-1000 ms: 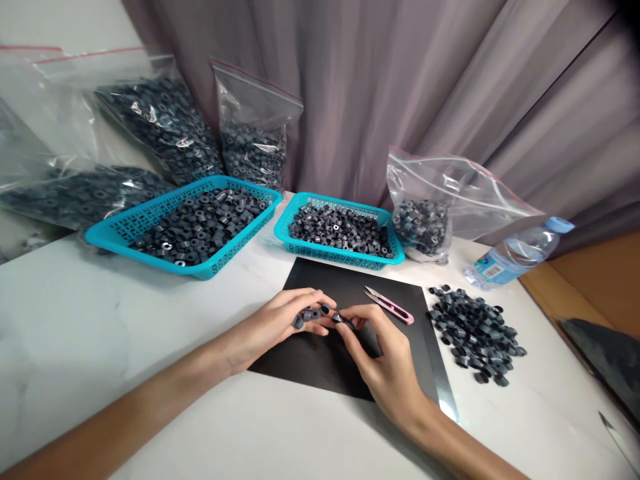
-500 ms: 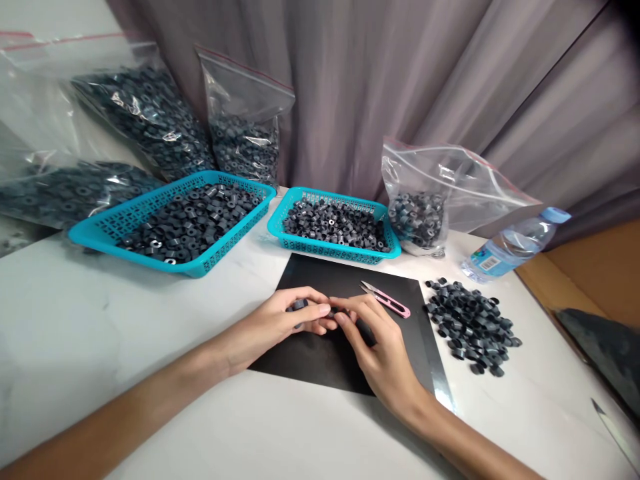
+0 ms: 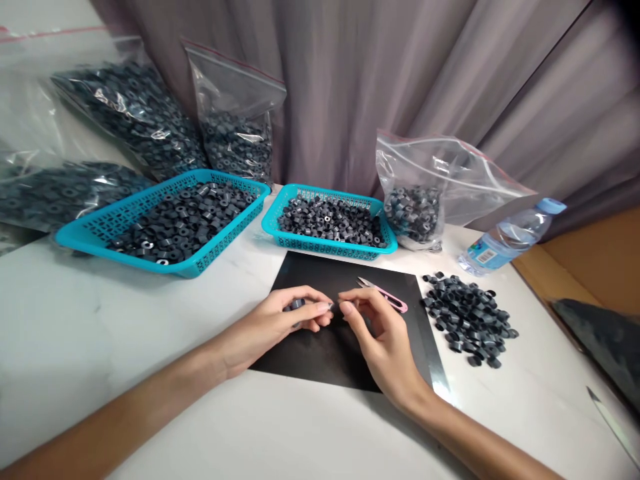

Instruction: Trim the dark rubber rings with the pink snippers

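Note:
Over the black mat (image 3: 310, 363), my left hand (image 3: 287, 313) is closed around small dark grey plastic rings (image 3: 296, 304), some of them tucked in its palm. A tiny part shows at its thumb and fingertips. Just to the right, my right hand (image 3: 377, 327) has thumb and forefinger drawn together in a pinch. Whatever lies between those fingertips is too small to make out. A narrow gap separates the two hands. Thread snips (image 3: 395, 301) with pink handles lie on the mat behind my right hand.
Two blue baskets (image 3: 193, 267) (image 3: 325, 248) of grey rings stand behind the mat. Several zip bags (image 3: 240, 133) of rings are at the back left, another bag (image 3: 413, 207) at the back right. A ring pile (image 3: 467, 320) and a water bottle (image 3: 510, 240) are on the right.
My right hand has drawn slightly away from my left, opening a gap between the fingertips that were together. The whole view has shifted a little.

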Available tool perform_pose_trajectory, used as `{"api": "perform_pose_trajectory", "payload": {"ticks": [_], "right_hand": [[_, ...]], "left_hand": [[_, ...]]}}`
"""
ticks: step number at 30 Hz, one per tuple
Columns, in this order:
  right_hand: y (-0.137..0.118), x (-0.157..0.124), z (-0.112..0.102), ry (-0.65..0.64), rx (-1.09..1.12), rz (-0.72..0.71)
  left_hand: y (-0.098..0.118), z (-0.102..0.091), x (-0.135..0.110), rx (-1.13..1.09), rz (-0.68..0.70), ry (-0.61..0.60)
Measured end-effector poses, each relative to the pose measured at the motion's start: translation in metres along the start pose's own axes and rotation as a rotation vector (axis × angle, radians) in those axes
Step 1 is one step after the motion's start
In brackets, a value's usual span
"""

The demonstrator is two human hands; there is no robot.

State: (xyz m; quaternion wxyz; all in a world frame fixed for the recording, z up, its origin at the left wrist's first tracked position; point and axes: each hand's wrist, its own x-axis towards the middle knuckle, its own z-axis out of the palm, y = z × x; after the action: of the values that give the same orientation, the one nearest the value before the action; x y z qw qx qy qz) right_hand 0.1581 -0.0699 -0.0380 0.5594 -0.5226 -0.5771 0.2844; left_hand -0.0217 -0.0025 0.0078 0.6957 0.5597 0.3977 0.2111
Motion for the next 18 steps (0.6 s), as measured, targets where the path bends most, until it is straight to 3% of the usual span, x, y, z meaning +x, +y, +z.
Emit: {"api": "perform_pose_trajectory", "payload": {"ticks": [5, 18], "right_hand": [[0.0015, 0.0017, 0.0002, 0.101, 0.026, 0.045], [-0.0053, -0.0006, -0.0008, 0.014, 0.1, 0.046]], "left_hand": [[-0.0012, 0.0023, 0.0012, -0.116, -0.039, -0.027], [-0.0027, 0.0044, 0.0003, -0.191, -0.077, -0.017]]}}
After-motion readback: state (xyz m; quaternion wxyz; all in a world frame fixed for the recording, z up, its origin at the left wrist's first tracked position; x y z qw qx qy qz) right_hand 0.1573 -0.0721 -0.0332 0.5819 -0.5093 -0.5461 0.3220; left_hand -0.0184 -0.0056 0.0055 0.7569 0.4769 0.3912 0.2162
